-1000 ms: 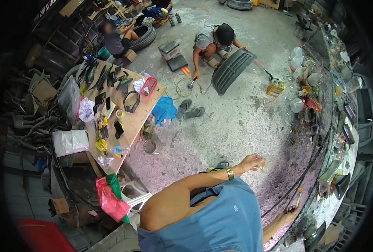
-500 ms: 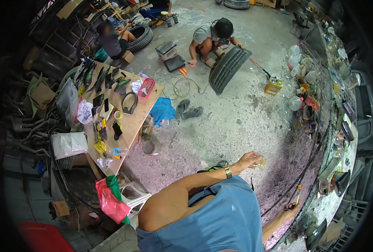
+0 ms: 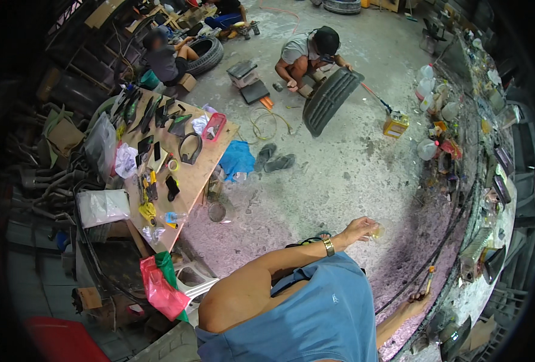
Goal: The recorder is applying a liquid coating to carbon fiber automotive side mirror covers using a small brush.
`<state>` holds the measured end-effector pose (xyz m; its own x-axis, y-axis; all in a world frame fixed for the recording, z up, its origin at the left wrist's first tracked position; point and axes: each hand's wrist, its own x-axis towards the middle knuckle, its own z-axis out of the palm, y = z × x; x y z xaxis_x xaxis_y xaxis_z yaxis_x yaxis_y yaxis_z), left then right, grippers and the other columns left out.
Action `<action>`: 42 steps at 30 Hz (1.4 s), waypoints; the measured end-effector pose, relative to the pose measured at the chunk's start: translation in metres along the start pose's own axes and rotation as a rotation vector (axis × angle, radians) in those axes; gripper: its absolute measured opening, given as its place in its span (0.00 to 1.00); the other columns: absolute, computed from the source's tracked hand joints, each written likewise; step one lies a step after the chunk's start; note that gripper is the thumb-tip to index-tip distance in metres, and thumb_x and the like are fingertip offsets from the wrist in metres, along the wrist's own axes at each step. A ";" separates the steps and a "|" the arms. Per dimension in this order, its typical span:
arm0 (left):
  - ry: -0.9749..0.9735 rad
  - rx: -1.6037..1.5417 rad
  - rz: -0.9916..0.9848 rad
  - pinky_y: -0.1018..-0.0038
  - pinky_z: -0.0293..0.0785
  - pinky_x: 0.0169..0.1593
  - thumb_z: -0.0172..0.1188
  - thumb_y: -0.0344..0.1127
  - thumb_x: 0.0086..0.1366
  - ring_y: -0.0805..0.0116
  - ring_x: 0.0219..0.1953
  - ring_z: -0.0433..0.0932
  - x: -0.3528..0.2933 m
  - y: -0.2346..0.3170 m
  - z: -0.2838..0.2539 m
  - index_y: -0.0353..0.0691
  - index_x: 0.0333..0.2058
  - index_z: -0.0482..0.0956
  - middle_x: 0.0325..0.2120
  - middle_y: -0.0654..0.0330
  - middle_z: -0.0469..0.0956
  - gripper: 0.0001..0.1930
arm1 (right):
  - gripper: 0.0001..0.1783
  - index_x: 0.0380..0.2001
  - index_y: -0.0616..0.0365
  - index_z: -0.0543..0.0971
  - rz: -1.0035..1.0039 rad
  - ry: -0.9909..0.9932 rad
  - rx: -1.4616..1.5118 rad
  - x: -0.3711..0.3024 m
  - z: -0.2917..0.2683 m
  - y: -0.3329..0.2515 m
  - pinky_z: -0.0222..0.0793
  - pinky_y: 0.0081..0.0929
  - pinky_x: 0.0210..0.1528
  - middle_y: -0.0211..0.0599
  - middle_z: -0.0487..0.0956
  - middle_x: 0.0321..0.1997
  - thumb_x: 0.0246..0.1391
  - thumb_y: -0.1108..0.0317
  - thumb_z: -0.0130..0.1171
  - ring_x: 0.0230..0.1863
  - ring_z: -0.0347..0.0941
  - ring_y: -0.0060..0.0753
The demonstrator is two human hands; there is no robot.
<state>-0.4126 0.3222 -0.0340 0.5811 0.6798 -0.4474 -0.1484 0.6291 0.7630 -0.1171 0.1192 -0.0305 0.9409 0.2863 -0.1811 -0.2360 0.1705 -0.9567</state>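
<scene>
Stretched out in front of my blue shirt, my left hand (image 3: pixel 358 230) has a gold watch at its wrist. Its fingers close round a small clear cup (image 3: pixel 376 231) with some yellowish liquid inside. Lower and to the right, my right hand (image 3: pixel 416 303) grips a small paintbrush (image 3: pixel 430 276) by the handle, bristle end up. The brush is well apart from the cup, near the dark cables along the cluttered right-hand ledge.
A wooden table (image 3: pixel 186 193) with tools and black parts stands at the left. Ahead, a co-worker (image 3: pixel 316 54) crouches behind a ribbed black panel (image 3: pixel 331 99). Sandals (image 3: pixel 278 161) and a yellow can (image 3: pixel 395 125) are on the floor. Bottles and containers line the right-hand ledge (image 3: pixel 490 241).
The surroundings have shifted slightly rightward in the view. My hands keep nearly the same pose, still with cup and brush. The crouching co-worker's hand has drawn in toward the body.
</scene>
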 end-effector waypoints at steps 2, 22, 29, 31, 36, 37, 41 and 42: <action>0.008 0.013 -0.014 0.70 0.71 0.49 0.57 0.57 0.63 0.71 0.48 0.72 -0.002 0.001 0.000 0.42 0.51 0.69 0.47 0.60 0.74 0.27 | 0.15 0.45 0.58 0.77 0.008 -0.007 0.001 -0.001 0.000 0.000 0.54 0.13 0.17 0.21 0.67 0.25 0.65 0.59 0.48 0.19 0.57 0.13; 0.018 -0.059 -0.010 0.70 0.73 0.50 0.58 0.53 0.64 0.72 0.48 0.74 0.001 -0.002 -0.002 0.43 0.48 0.71 0.45 0.63 0.75 0.22 | 0.14 0.44 0.57 0.78 0.001 0.017 0.003 -0.012 0.011 -0.018 0.52 0.12 0.18 0.21 0.67 0.23 0.63 0.60 0.50 0.19 0.57 0.14; 0.086 -0.088 -0.117 0.68 0.74 0.51 0.54 0.43 0.68 0.67 0.47 0.75 -0.003 -0.008 0.001 0.37 0.53 0.65 0.46 0.56 0.74 0.21 | 0.13 0.34 0.52 0.78 0.054 0.229 -0.139 -0.024 -0.001 -0.023 0.55 0.16 0.20 0.22 0.70 0.23 0.60 0.56 0.51 0.20 0.62 0.15; -0.074 -0.050 -0.027 0.64 0.73 0.53 0.50 0.45 0.69 0.63 0.50 0.74 -0.006 -0.001 0.008 0.37 0.54 0.65 0.50 0.53 0.71 0.22 | 0.11 0.35 0.55 0.78 -0.020 0.208 -0.151 -0.032 -0.003 -0.024 0.56 0.14 0.18 0.23 0.71 0.22 0.61 0.60 0.51 0.18 0.61 0.13; -0.114 0.052 -0.117 0.61 0.72 0.54 0.48 0.49 0.70 0.60 0.53 0.72 0.007 0.003 0.029 0.33 0.57 0.63 0.53 0.53 0.69 0.26 | 0.11 0.41 0.57 0.78 -0.001 0.285 0.038 -0.036 0.007 -0.041 0.56 0.14 0.18 0.23 0.72 0.23 0.60 0.64 0.55 0.18 0.61 0.12; -0.200 0.067 -0.085 0.61 0.72 0.54 0.48 0.49 0.70 0.60 0.53 0.72 0.010 -0.003 0.033 0.33 0.57 0.63 0.53 0.53 0.69 0.26 | 0.11 0.41 0.58 0.78 0.005 0.293 0.064 -0.034 0.004 -0.045 0.56 0.14 0.18 0.23 0.71 0.23 0.60 0.64 0.56 0.18 0.61 0.12; -0.240 0.107 -0.153 0.62 0.75 0.52 0.49 0.48 0.70 0.59 0.51 0.73 0.030 -0.006 0.046 0.32 0.56 0.63 0.53 0.52 0.68 0.26 | 0.12 0.42 0.58 0.79 -0.058 0.321 0.135 -0.020 -0.004 -0.061 0.56 0.14 0.19 0.23 0.72 0.23 0.59 0.63 0.58 0.19 0.61 0.12; -0.186 0.127 -0.209 0.63 0.75 0.51 0.50 0.47 0.70 0.58 0.52 0.72 0.036 -0.004 0.050 0.33 0.55 0.63 0.56 0.51 0.66 0.25 | 0.13 0.42 0.58 0.80 -0.060 0.337 0.119 -0.016 -0.007 -0.065 0.56 0.14 0.19 0.23 0.73 0.24 0.59 0.63 0.58 0.19 0.61 0.12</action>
<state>-0.3508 0.3248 -0.0296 0.7266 0.4527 -0.5168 0.0842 0.6879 0.7209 -0.1148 0.0968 0.0326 0.9766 -0.0511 -0.2091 -0.1856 0.2921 -0.9382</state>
